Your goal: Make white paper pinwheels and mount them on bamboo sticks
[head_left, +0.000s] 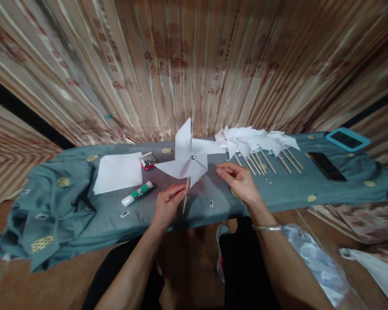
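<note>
A white paper pinwheel [184, 163] with a shiny pin at its centre stands upright in front of me. My left hand [170, 204] is closed around its thin wooden stick [185, 204], just below the paper blades. To the right of the pinwheel, my right hand [237, 178] hovers above the cloth, apart from the blades. Its fingers are loosely curled, thumb close to the index finger, and I see nothing between them. Beyond that hand lies a row of overlapping white pinwheels [255, 141], their sticks pointing toward me.
A stack of white paper [118, 173] lies at the left, beside a small open box of pins [148, 161] and a glue stick [137, 193]. At the right are a black phone [327, 166] and a blue-framed device [347, 138]. A grey-green cloth [226, 206] covers the table.
</note>
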The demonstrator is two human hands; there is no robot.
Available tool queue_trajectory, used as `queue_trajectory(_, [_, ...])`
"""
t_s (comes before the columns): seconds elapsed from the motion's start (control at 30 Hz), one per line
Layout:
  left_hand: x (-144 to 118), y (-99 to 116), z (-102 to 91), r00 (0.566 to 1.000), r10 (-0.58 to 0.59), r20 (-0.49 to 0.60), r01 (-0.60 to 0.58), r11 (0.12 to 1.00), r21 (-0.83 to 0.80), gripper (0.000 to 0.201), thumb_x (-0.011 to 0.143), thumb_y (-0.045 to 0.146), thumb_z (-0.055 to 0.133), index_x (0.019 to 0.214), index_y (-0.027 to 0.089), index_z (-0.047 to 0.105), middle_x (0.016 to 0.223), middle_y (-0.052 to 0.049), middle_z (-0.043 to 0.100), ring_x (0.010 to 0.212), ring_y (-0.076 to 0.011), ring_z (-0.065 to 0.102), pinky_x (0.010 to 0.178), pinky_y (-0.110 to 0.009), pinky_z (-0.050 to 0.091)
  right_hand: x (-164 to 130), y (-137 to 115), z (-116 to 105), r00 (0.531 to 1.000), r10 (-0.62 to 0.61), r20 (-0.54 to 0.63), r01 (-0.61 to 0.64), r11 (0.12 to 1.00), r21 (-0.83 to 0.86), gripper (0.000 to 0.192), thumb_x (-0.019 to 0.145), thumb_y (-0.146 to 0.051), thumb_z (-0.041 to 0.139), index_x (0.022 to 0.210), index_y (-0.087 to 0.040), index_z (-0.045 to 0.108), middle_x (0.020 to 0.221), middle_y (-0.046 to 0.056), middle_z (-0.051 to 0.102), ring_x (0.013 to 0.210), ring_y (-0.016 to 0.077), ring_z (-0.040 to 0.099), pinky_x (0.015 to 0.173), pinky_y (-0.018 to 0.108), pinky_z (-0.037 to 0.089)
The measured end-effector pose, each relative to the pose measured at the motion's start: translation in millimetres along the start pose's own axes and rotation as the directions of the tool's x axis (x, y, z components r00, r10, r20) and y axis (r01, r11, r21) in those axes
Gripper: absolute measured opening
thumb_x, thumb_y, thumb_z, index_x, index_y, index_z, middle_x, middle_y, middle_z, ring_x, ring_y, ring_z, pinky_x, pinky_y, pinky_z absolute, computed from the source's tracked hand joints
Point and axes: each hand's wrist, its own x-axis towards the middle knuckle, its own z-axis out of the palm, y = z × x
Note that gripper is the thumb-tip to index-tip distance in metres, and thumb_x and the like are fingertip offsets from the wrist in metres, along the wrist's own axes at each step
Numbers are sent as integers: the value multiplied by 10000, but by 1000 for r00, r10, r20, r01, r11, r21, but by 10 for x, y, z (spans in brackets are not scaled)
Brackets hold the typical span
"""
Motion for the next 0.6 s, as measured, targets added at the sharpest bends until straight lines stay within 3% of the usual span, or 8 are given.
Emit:
queue_trajectory(0.13, [-29, -10, 76, 999, -43, 11, 43, 999, -17, 244, 576, 358, 816, 755, 193, 796, 781, -43, 739, 744, -169, 629, 723, -280, 503, -51, -6, 179, 985, 88, 150, -115, 977, 181, 449, 522, -458, 873, 861, -218, 703, 790, 8, 755, 750, 180, 687, 749, 315, 530])
queue_trajectory(0.27, [-21, -39, 126, 999, -49, -11, 49, 998, -33, 242, 557, 343, 821, 741, 189, 792, 766, -37, 734, 712, -158, 621, 707, -276, 497, -88, -16, 283, 979, 141, 148, -179, 940, 290, 440, 490, -434, 897, 814, -217, 694, 769, -5, 755, 685, 157, 680, 704, 285, 536])
queue_trajectory(0.37, [1, -77, 133, 998, -43, -35, 41, 998, -41, 244, 557, 334, 818, 747, 183, 792, 745, -30, 725, 682, -149, 608, 694, -272, 482, -121, -20, 328, 970, 175, 171, -218, 937, 274, 435, 490, -430, 897, 809, -215, 695, 772, -2, 754, 639, 134, 663, 605, 243, 515])
queue_trajectory(0.5, [27, -122, 126, 1000, -1, -14, 0, 998, -70, 220, 587, 326, 795, 755, 184, 794, 780, -35, 745, 752, -173, 639, 770, -287, 484, -228, -23, 431, 928, 209, 308, -271, 946, 176, 425, 551, -458, 862, 844, -194, 703, 737, 17, 744, 635, 136, 672, 563, 237, 497])
queue_trajectory(0.6, [32, -118, 116, 999, 2, -44, -4, 999, -54, 204, 584, 333, 794, 728, 189, 791, 754, -25, 745, 750, -174, 646, 787, -292, 486, -297, -63, 387, 923, 176, 342, -205, 978, 49, 355, 623, -482, 814, 757, -179, 688, 628, 16, 709, 551, 127, 633, 542, 253, 489])
